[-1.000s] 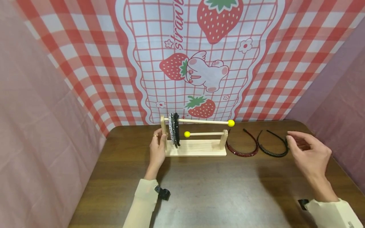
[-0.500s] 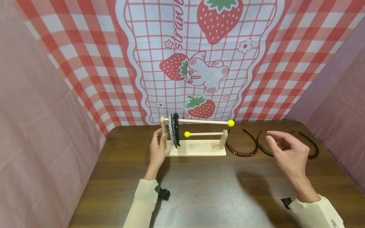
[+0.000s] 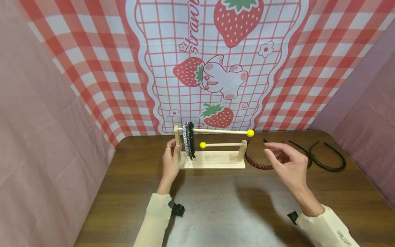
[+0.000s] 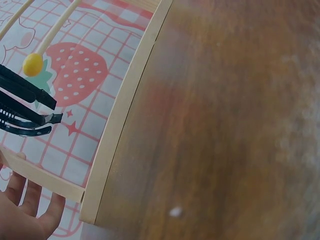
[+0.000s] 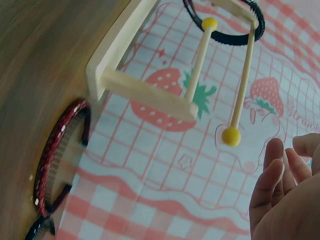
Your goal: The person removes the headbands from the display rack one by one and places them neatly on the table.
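A wooden headband stand (image 3: 213, 164) has two rods tipped with yellow balls. My left hand (image 3: 171, 157) holds its left upright, thumb in front; the left wrist view shows the fingers behind that upright (image 4: 45, 181). Silver (image 3: 186, 139) and black headbands (image 3: 192, 144) hang together at the left of the upper rod (image 3: 222, 131). My right hand (image 3: 290, 166) hovers over the headbands on the table, fingers loosely bent, holding nothing. Beneath it, a dark red headband (image 3: 257, 166) is partly hidden. So is a black headband (image 3: 300, 147). Another black headband (image 3: 336, 168) lies further right.
The brown table (image 3: 210, 206) extends in front of the stand. Behind it hangs a red-and-white checked strawberry cloth (image 3: 216, 79). Pink cloth (image 3: 46, 137) hangs at the left side. In the right wrist view, the lower rod's yellow ball (image 5: 209, 24) points away from the red headband.
My right hand has moved left across the headbands, from the rightmost black one to the dark red one, uncovering the rightmost. My left hand and the stand have stayed put.
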`<action>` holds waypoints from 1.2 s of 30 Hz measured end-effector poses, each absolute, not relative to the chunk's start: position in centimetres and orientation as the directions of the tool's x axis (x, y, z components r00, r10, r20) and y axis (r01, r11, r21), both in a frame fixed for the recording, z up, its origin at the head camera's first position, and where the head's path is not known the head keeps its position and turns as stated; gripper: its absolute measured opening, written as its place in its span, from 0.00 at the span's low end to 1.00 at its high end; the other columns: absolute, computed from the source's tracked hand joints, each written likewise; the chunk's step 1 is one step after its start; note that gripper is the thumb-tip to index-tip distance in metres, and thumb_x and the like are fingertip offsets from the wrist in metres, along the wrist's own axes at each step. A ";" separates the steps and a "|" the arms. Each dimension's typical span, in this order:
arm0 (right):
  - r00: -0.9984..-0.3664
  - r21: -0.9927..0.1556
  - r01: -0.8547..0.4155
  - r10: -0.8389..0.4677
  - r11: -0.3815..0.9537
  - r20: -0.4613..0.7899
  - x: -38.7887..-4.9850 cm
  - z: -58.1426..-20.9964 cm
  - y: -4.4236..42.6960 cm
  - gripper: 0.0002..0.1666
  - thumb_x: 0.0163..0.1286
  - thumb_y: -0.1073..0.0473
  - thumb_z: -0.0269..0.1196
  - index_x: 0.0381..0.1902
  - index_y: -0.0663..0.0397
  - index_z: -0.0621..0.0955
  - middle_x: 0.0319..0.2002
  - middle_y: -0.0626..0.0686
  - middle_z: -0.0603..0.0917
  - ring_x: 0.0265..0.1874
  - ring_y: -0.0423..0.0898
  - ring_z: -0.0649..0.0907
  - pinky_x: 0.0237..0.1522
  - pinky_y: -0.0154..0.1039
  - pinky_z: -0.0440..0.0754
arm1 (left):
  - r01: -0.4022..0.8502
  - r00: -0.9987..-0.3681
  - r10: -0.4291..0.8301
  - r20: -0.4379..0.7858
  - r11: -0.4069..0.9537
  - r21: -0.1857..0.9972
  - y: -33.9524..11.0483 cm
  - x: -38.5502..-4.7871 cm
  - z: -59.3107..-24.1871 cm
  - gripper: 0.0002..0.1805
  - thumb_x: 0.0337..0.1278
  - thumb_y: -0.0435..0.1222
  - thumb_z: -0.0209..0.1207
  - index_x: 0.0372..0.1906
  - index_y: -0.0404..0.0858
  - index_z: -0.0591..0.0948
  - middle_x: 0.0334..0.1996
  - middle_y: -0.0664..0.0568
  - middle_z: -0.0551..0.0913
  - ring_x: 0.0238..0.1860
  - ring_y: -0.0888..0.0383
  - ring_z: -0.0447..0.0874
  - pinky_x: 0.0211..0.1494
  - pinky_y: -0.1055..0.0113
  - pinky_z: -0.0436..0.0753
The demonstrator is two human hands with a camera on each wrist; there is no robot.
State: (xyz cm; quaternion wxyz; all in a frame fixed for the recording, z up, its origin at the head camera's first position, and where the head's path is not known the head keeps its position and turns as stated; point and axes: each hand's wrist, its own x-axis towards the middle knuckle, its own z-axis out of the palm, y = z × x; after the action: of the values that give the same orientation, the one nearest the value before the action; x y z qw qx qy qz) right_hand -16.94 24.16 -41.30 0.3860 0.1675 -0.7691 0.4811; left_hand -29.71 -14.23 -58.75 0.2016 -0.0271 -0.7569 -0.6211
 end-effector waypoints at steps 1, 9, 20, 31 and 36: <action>-0.645 -0.612 -0.632 0.115 0.475 0.755 -17.1 -41.5 24.0 0.16 0.58 0.84 0.74 0.44 0.70 0.92 0.31 0.42 0.90 0.25 0.27 0.80 0.29 0.19 0.74 | 0.290 -0.917 -0.211 0.338 0.229 0.929 -14.2 -29.7 -58.8 0.20 0.82 0.57 0.59 0.68 0.58 0.81 0.50 0.61 0.87 0.47 0.58 0.83 0.56 0.54 0.80; -0.684 -0.661 -0.630 0.111 0.408 0.721 -17.3 -41.5 21.7 0.15 0.62 0.81 0.75 0.45 0.66 0.93 0.34 0.39 0.91 0.24 0.30 0.82 0.28 0.22 0.76 | 0.331 -0.899 -0.213 0.383 0.246 0.911 -13.9 -28.4 -56.9 0.23 0.82 0.58 0.58 0.68 0.52 0.82 0.49 0.54 0.88 0.47 0.57 0.81 0.54 0.58 0.80; -0.709 -0.688 -0.660 0.054 0.302 0.703 -18.0 -41.4 17.6 0.15 0.65 0.79 0.75 0.47 0.64 0.93 0.31 0.53 0.91 0.23 0.34 0.83 0.27 0.23 0.78 | 0.290 -0.915 -0.212 0.344 0.249 0.924 -14.1 -29.5 -58.5 0.21 0.83 0.58 0.58 0.69 0.57 0.81 0.51 0.59 0.88 0.49 0.58 0.83 0.57 0.54 0.81; -0.849 -0.806 -0.514 -0.040 0.292 0.527 -19.1 -40.9 14.4 0.16 0.71 0.70 0.76 0.56 0.60 0.91 0.34 0.58 0.92 0.22 0.40 0.85 0.25 0.28 0.77 | 0.273 -0.928 -0.197 0.315 0.215 0.938 -14.3 -29.7 -58.5 0.19 0.82 0.57 0.59 0.68 0.59 0.81 0.51 0.62 0.88 0.51 0.55 0.86 0.61 0.50 0.81; -0.876 -0.835 -0.477 -0.068 0.276 0.478 -19.5 -41.0 13.2 0.17 0.72 0.69 0.76 0.57 0.59 0.91 0.36 0.58 0.92 0.22 0.45 0.87 0.23 0.30 0.76 | 0.292 -0.917 -0.211 0.339 0.222 0.930 -14.0 -29.5 -58.3 0.20 0.82 0.58 0.59 0.67 0.58 0.81 0.50 0.61 0.88 0.51 0.57 0.84 0.58 0.54 0.80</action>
State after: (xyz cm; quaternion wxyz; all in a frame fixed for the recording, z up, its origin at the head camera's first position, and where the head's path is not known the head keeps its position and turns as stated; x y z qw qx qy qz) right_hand -19.54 13.18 -41.03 0.1775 0.1748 -0.7788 0.5757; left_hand -29.48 -14.03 -58.25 0.2019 -0.0271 -0.7550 -0.6232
